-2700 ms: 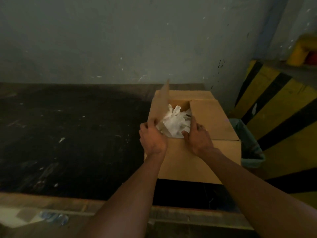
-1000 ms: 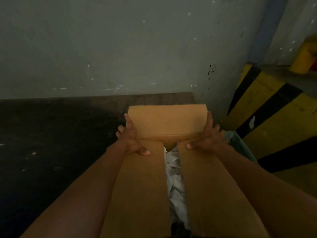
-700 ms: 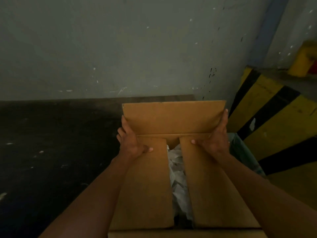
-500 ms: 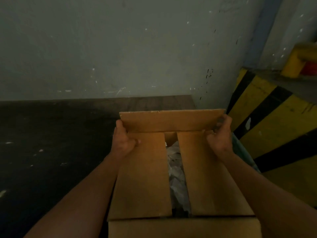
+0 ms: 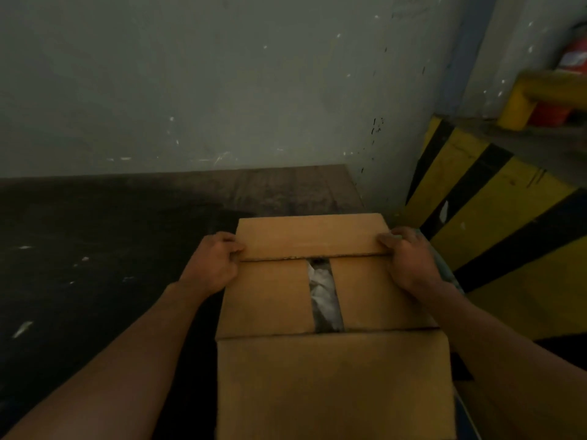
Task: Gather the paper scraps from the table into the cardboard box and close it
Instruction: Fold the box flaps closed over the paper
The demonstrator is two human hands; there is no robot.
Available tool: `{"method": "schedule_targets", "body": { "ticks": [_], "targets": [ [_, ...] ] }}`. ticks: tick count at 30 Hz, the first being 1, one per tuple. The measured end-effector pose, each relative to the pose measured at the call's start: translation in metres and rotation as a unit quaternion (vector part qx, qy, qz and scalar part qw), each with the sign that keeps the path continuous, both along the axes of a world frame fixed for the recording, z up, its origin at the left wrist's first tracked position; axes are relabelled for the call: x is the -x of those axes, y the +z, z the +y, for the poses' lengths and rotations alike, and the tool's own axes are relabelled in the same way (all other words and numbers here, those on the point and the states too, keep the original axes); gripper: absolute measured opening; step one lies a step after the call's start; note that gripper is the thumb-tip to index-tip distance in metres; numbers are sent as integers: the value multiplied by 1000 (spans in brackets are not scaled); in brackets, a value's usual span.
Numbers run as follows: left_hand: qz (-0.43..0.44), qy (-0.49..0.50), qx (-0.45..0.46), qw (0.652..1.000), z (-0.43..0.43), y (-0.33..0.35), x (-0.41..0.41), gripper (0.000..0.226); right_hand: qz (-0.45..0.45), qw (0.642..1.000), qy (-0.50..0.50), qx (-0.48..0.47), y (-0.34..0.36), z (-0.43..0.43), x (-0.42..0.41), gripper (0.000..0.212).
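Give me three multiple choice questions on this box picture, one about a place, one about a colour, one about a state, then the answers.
1. Where does white paper show?
A. Stuck to the wall
B. In the gap between the cardboard box's two folded side flaps
C. Inside a clear bag

2. What colours are the stripes on the barrier right of the box?
A. Red and white
B. Blue and green
C. Yellow and black

3. What are the hands doing?
A. Both grip the far flap, one at each end
B. Both lie flat on the table
C. One holds up a paper scrap

Answers:
1 B: the paper is seen through the slot between the flaps.
2 C: slanted yellow and black bands cover it.
3 A: the left hand and right hand curl over the flap's ends.
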State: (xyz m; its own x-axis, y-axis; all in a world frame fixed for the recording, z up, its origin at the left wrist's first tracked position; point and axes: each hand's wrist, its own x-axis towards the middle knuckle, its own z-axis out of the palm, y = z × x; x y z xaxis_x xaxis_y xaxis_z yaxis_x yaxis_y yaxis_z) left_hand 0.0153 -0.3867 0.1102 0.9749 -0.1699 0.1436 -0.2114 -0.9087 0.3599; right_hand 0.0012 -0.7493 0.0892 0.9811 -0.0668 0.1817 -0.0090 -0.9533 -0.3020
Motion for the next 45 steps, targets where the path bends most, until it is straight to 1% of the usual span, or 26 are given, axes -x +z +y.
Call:
{"method": "schedule_targets", "body": {
  "ticks": [1,3,5,7,11,14,17,21,25,27,29,32,34,36,39,41,43,45],
  "targets": [
    [10,-5,-14,1000,-5,1,7,36,17,1000,4,20,1,4,5,54],
    [36,-7,-68,997,-18,1,20,41,41,998,13,43,2,13,15,52],
    [76,4,-108,991,-29,-3,30,52,58,997,12,56,1,18,22,50],
    [109,20,-118,987,-35,-9,36,63,77,995,9,64,1,22,26,51],
    [128,28,-115,985,-40,-15,44,66,130,991,2,39,1,26,33,53],
    [117,24,-113,986,-42,-10,49,68,143,990,-9,5,1,28,39,67],
    [98,32,-100,990,-45,-5,60,77,132,991,-15,-17,2,30,52,78],
    [81,31,-61,994,-48,-6,87,82,113,993,-24,-19,4,36,81,80],
    [87,41,-49,994,-45,-16,128,82,115,993,-33,-15,2,39,123,75],
    [107,55,-25,992,-42,-26,151,81,129,990,-45,-13,-2,38,146,73],
    [127,81,38,988,-40,-36,172,82,140,988,-54,-19,-8,37,165,71],
    [168,117,148,968,-44,-52,199,90,140,987,-72,-33,-19,37,189,72],
    [188,132,202,952,-50,-60,215,93,149,983,-77,-70,-30,36,200,74],
    [188,156,232,942,-54,-63,227,93,164,977,-58,-121,-39,34,209,78],
    [159,186,240,939,-47,-59,234,88,144,980,-31,-136,-38,27,220,81],
    [164,191,251,934,-40,-48,237,85,120,983,-24,-136,-27,23,223,76],
    [167,208,278,923,-35,-29,238,84,124,983,-41,-126,-9,21,224,69],
    [165,236,325,901,-32,-6,239,72,136,982,-64,-115,15,18,224,63]
  ]
}}
